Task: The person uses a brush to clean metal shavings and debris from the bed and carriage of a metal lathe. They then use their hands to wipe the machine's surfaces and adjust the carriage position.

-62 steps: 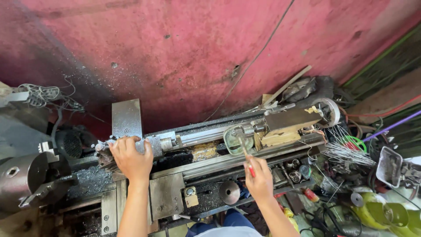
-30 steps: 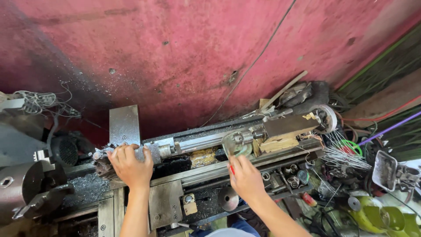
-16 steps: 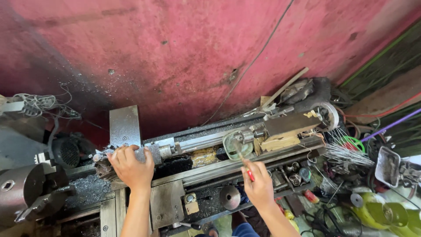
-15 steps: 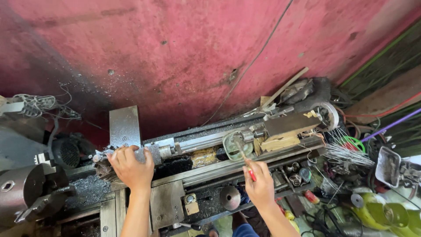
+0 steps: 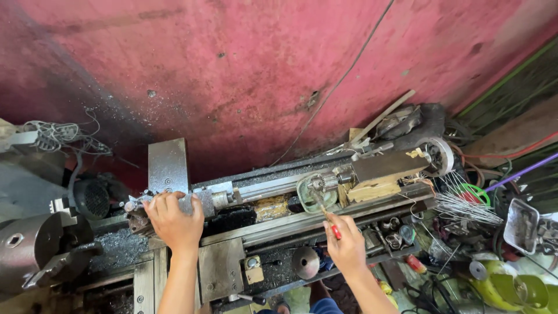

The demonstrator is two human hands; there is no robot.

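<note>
the left hand (image 5: 173,218) is clamped over the grey tool post block (image 5: 192,202) near the left end of the lathe bed (image 5: 273,224), fingers curled tight on top. the right hand (image 5: 347,247) is closed around a red-handled tool (image 5: 329,224) whose metal tip reaches up to the drill chuck (image 5: 318,185) toward the bed's right end, inside a greenish ring. the big chuck (image 5: 26,247) sits well apart at the far left edge, metal shavings (image 5: 119,247) piled just beside it. loose wire strands (image 5: 465,200) fan out past the right end. the likely trouble: the thin tool could slip off the chuck under force, and the sharp shavings lie close to the left wrist.
</note>
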